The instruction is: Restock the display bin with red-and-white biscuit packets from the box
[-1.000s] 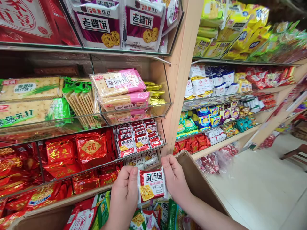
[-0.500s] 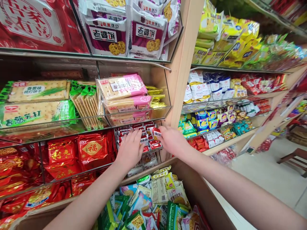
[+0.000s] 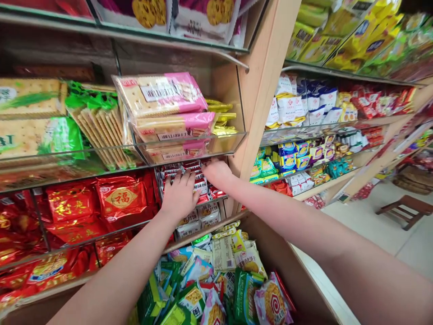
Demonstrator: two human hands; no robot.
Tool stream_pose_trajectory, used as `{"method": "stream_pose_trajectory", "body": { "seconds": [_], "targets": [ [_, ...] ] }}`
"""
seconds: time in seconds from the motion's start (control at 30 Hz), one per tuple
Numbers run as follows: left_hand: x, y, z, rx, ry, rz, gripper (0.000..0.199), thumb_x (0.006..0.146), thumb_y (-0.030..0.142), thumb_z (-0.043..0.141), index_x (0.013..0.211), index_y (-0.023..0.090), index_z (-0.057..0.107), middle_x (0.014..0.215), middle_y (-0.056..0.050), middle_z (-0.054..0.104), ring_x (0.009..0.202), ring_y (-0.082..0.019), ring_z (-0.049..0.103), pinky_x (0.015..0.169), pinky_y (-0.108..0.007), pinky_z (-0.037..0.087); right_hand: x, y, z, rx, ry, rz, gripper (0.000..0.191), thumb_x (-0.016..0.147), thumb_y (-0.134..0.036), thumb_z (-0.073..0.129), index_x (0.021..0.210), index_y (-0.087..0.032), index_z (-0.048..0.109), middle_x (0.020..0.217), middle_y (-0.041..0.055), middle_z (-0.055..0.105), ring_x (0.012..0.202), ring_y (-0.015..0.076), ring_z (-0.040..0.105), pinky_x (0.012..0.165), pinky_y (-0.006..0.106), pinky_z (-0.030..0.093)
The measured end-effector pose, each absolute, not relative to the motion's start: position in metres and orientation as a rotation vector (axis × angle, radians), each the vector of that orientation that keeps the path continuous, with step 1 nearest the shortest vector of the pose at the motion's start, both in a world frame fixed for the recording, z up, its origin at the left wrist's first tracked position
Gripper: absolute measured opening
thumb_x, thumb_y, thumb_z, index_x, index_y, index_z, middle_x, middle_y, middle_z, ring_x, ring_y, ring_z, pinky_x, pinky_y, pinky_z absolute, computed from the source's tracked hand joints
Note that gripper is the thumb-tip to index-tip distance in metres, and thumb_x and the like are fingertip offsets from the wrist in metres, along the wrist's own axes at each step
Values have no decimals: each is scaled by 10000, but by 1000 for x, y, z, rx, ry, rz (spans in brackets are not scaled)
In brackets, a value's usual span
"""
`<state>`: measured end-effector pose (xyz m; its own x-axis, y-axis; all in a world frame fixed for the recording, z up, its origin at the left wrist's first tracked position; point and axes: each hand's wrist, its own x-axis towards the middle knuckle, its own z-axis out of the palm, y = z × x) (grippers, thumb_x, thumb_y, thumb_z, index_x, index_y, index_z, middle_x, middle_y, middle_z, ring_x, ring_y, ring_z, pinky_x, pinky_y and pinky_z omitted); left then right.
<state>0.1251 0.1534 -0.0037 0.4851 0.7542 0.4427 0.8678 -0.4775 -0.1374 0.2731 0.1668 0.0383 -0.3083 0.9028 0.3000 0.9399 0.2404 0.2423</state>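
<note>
Small red-and-white snack packets (image 3: 202,186) fill a clear shelf bin under the pink-and-cream cracker packs. My left hand (image 3: 181,193) lies palm down on these packets, its fingers spread and nothing gripped. Deeper at the bin's right side is my right hand (image 3: 218,175), its fingers curled downward among the packets. The shelf above shades its fingertips, and what they hold is hidden. Below both arms stands an open cardboard box (image 3: 274,239) heaped with mixed wrapped biscuits (image 3: 221,255).
Pink-and-cream cracker packs (image 3: 169,95) sit on a clear-fronted shelf just above my hands. Red packets (image 3: 122,196) fill the bins to the left. A wooden upright (image 3: 262,85) divides this unit from more stocked shelves. A wooden stool (image 3: 406,210) stands on the floor at right.
My right hand has moved left and deeper into the bin; the red-and-white packet it held in view is hidden now. My left hand remains on the packets. The view has shifted closer and lower.
</note>
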Motion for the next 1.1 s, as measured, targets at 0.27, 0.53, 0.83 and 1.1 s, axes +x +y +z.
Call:
{"method": "stream_pose_trajectory", "body": {
  "seconds": [0.27, 0.53, 0.83, 1.1],
  "targets": [
    [128, 153, -3, -2392, -1326, -488, 526, 872, 389, 364, 1326, 123, 361, 1383, -142, 419, 1271, -317, 340, 1018, -553, 260, 281, 138, 51, -1697, -2300, -651, 523, 871, -48, 54, 967, 57, 557, 1007, 135, 599, 1031, 206, 557, 785, 307, 446],
    [127, 148, -5, -2439, -1265, -538, 534, 886, 405, 341, 1339, 122, 342, 1371, -159, 420, 1273, -340, 326, 1027, -542, 239, 317, 27, 36, -1455, -2734, 351, 105, 821, -163, 557, 834, -142, 659, 767, 39, 637, 717, 158, 583, 677, 270, 463],
    [112, 111, -1, -2534, -1009, -757, 411, 886, 288, 377, 1278, 183, 439, 1417, -97, 363, 1358, -271, 211, 1092, -528, 180, 355, -44, -50, -1546, -2281, 1338, 304, 741, -285, 676, 1032, -211, 632, 849, 0, 665, 747, 150, 604, 638, 206, 445],
    [-17, -29, -22, -2858, -1248, -415, 364, 840, 345, 470, 1197, 337, 541, 1178, 7, 625, 1068, -185, 585, 940, -313, 481, 356, -59, -48, -1442, -2247, 1546, 257, 828, -286, 549, 1067, -259, 640, 964, 28, 675, 874, 197, 622, 763, 262, 480]
  ]
}}
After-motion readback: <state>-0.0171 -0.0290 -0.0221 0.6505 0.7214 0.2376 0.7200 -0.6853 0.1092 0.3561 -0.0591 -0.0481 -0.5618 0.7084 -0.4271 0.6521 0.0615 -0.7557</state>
